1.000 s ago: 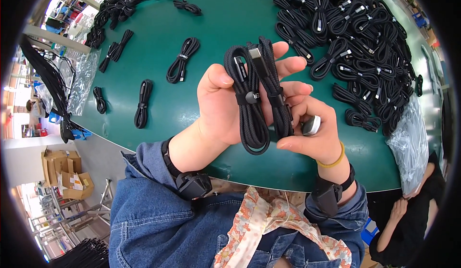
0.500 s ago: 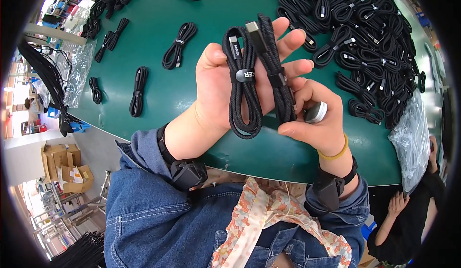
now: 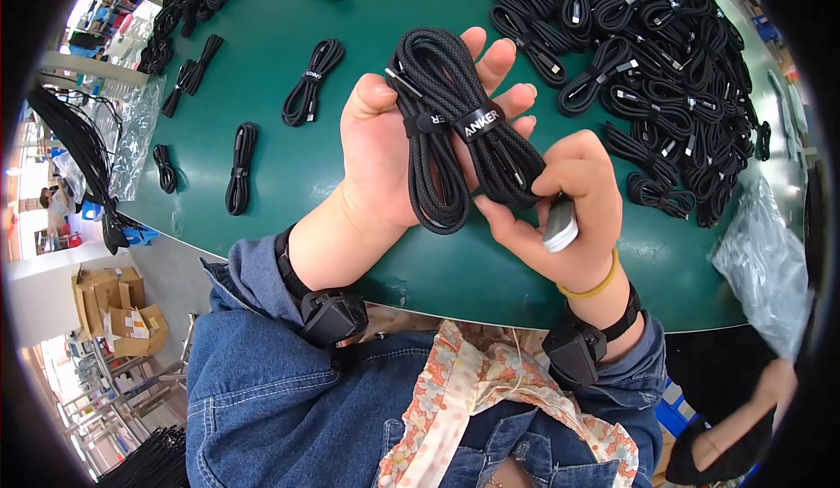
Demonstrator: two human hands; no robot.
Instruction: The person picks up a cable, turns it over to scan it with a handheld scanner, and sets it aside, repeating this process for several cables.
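A green tabletop (image 3: 350,173) spreads through a workshop, with cardboard boxes (image 3: 109,300) on the left beyond its edge. A large heap of coiled black cables (image 3: 647,86) covers its right side, a second heap (image 3: 197,3) lies at the far left, and single coils are scattered between. A clear plastic bag (image 3: 763,256) sags over the right edge, beside a co-worker's hand (image 3: 774,385). The tabletop directly around the hands holds nothing in their way.

Two braided coils are up above the table: the left coil (image 3: 435,177) and the right coil (image 3: 451,73), which partly overlaps it. Each dark tie carries pale lettering; the right one's is fully exposed, the left one's partly hidden. The left coil's long axis runs nearly up and down; the right coil slants from upper left to lower right. One silver connector tip (image 3: 390,73) points up-left.

The left hand (image 3: 381,151), palm up, supports both coils, thumb at their edge, fingers spread behind. The right hand (image 3: 573,204) has thumb and forefinger narrowed around the right coil's lower end, its other fingers curled about a grey-and-white object (image 3: 561,226).
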